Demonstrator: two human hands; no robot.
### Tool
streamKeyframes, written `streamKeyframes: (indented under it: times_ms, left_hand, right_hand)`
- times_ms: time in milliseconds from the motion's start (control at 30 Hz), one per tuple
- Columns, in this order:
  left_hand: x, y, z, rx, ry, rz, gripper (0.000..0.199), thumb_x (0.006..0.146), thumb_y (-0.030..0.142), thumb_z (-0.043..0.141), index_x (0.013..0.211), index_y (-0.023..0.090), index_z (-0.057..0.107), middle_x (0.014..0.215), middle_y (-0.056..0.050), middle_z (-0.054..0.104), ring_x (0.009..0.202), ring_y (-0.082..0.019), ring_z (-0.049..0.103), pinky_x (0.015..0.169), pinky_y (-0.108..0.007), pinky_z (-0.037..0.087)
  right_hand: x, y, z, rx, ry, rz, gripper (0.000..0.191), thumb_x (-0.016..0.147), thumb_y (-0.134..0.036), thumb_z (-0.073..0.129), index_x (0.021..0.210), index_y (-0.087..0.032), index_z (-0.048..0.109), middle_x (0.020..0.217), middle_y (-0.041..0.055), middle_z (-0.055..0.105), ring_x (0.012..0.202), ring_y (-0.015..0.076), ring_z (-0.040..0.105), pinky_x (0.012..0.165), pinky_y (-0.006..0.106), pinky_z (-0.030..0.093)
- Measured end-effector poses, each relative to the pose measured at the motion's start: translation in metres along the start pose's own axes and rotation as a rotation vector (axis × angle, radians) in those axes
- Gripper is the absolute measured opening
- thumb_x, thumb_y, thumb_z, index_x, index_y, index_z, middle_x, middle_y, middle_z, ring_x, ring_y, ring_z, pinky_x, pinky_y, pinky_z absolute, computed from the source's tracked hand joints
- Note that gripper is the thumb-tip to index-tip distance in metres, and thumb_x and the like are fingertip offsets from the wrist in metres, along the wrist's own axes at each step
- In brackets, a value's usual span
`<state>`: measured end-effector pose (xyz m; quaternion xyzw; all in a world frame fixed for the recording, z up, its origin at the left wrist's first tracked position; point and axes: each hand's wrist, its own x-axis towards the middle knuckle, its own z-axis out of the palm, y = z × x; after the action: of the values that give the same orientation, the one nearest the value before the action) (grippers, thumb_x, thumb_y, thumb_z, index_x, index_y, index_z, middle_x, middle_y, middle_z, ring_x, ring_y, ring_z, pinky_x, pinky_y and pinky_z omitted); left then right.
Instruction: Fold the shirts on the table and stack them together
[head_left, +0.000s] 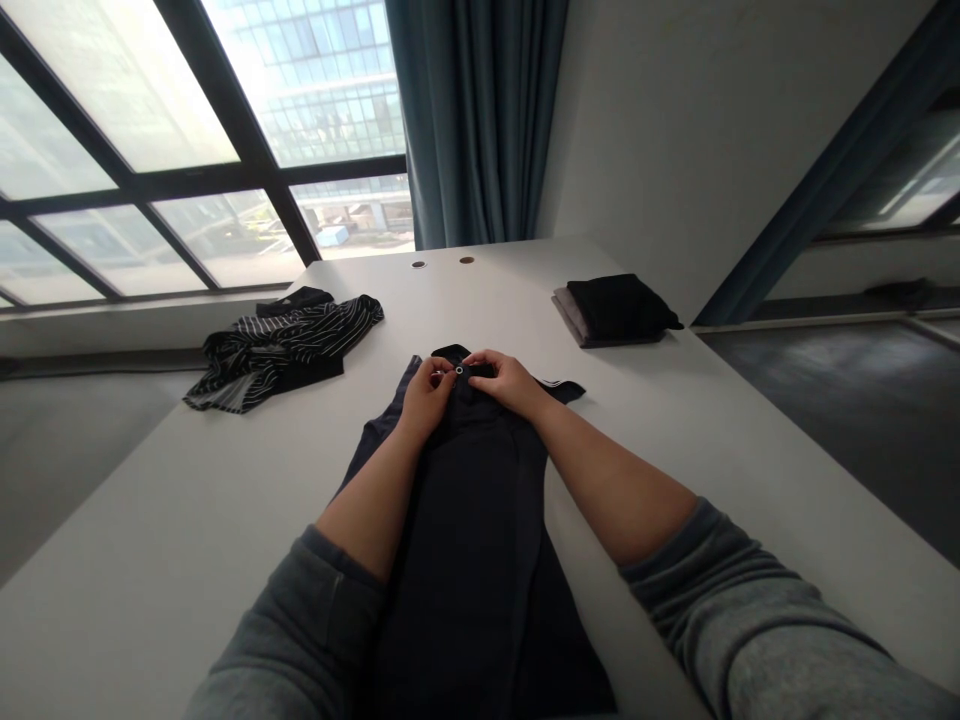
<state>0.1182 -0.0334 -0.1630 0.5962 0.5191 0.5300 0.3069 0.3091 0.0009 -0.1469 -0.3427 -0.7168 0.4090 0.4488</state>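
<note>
A dark navy collared shirt (472, 520) lies lengthwise on the white table, its collar end away from me and its lower part running toward my body. My left hand (427, 397) pinches the cloth near the collar, right beside a small round button (459, 370) with a pale ring. From the other side my right hand (510, 383) grips the same front opening with thumb and fingers. A dark flap with white stripes (564, 388) sticks out beyond my right wrist. Whether the button sits through its hole cannot be made out.
On the left of the white table (247, 530) lies a loose heap of black-and-white striped clothing (292, 345). A folded stack of black and grey garments (619, 310) rests at the right edge. Behind stand a window and a blue curtain (480, 120).
</note>
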Motion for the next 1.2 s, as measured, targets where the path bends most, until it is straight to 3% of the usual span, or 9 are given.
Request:
streamKeyframes:
  times_ms: [267,433,533,633,800,933,1033,1100,1200]
  left_hand:
    - [0.004,-0.002,-0.007,0.219,0.162,0.039,0.006,0.09,0.025,0.063,0.094,0.024,0.067,0.089,-0.001,0.073,0.085,-0.02,0.069,0.082,-0.033,0.054]
    - [0.001,-0.017,-0.003,0.514,-0.074,0.114,0.026,0.09,0.027,0.068,0.115,0.023,0.072,0.128,-0.013,0.071,0.123,-0.032,0.064,0.112,-0.051,0.045]
    - [-0.002,-0.027,0.0,0.669,-0.137,0.041,0.035,0.091,0.037,0.069,0.124,0.026,0.072,0.146,-0.016,0.063,0.141,-0.041,0.051,0.121,-0.069,0.026]
    - [-0.003,-0.032,-0.001,0.716,-0.099,-0.022,0.04,0.091,0.044,0.068,0.127,0.028,0.071,0.151,-0.015,0.059,0.148,-0.045,0.042,0.123,-0.073,0.018]
    - [-0.002,-0.007,-0.01,0.906,-0.102,-0.154,0.044,0.1,0.048,0.049,0.135,0.026,0.065,0.154,-0.015,0.058,0.147,-0.042,0.046,0.121,-0.07,0.023]
    - [0.004,0.035,-0.025,1.15,-0.211,-0.31,0.05,0.107,0.043,0.03,0.14,0.02,0.06,0.134,-0.019,0.071,0.126,-0.037,0.065,0.114,-0.062,0.037]
    - [0.013,0.057,-0.035,1.244,-0.262,-0.397,0.045,0.104,0.039,0.039,0.138,0.022,0.062,0.128,-0.02,0.073,0.121,-0.039,0.068,0.1,-0.055,0.047]
    - [0.021,0.059,-0.038,1.288,-0.249,-0.315,0.045,0.101,0.037,0.046,0.142,0.028,0.061,0.132,-0.019,0.07,0.123,-0.041,0.065,0.1,-0.056,0.047]
    - [0.031,0.043,-0.04,1.256,-0.296,-0.164,0.047,0.098,0.037,0.053,0.144,0.036,0.061,0.143,-0.015,0.062,0.126,-0.04,0.062,0.102,-0.056,0.048]
  right_hand:
    - [0.004,0.011,-0.011,-0.192,0.216,0.057,0.026,0.074,-0.023,0.073,0.1,-0.024,0.076,0.095,0.0024,0.076,0.089,0.023,0.068,0.089,0.038,0.051]
    - [0.006,0.008,-0.023,-0.433,0.381,-0.041,0.006,0.078,-0.02,0.063,0.082,-0.023,0.068,0.087,0.0053,0.07,0.087,0.0241,0.063,0.084,0.036,0.048]
    - [0.005,0.002,-0.026,-0.643,0.318,-0.099,0.007,0.081,-0.017,0.061,0.081,-0.022,0.067,0.086,0.0081,0.069,0.087,0.0255,0.063,0.084,0.036,0.045]
    - [0.004,0.0,-0.023,-0.828,0.258,0.002,0.011,0.09,-0.03,0.066,0.083,-0.021,0.068,0.077,0.0091,0.069,0.079,0.0265,0.063,0.078,0.036,0.041]
    - [0.003,0.005,-0.026,-0.933,0.004,0.166,0.028,0.099,-0.042,0.061,0.085,-0.021,0.073,0.085,0.0114,0.076,0.081,0.0244,0.067,0.072,0.032,0.041]
    - [0.002,0.008,-0.042,-0.614,-0.369,0.056,0.032,0.101,-0.04,0.054,0.092,-0.019,0.077,0.086,0.0054,0.078,0.082,0.0196,0.069,0.077,0.028,0.047]
    - [0.002,0.012,-0.048,-0.428,-0.265,0.034,0.041,0.105,-0.029,0.04,0.107,-0.017,0.079,0.088,0.0044,0.077,0.082,0.0179,0.069,0.083,0.029,0.05]
    - [0.003,0.016,-0.046,-0.504,-0.172,-0.017,0.035,0.099,-0.021,0.049,0.119,-0.017,0.077,0.097,0.0065,0.076,0.09,0.0188,0.068,0.09,0.03,0.05]
    - [0.005,0.023,-0.036,-0.665,-0.255,-0.1,0.047,0.09,-0.014,0.062,0.136,-0.021,0.072,0.114,0.0099,0.069,0.106,0.0213,0.064,0.103,0.033,0.047]
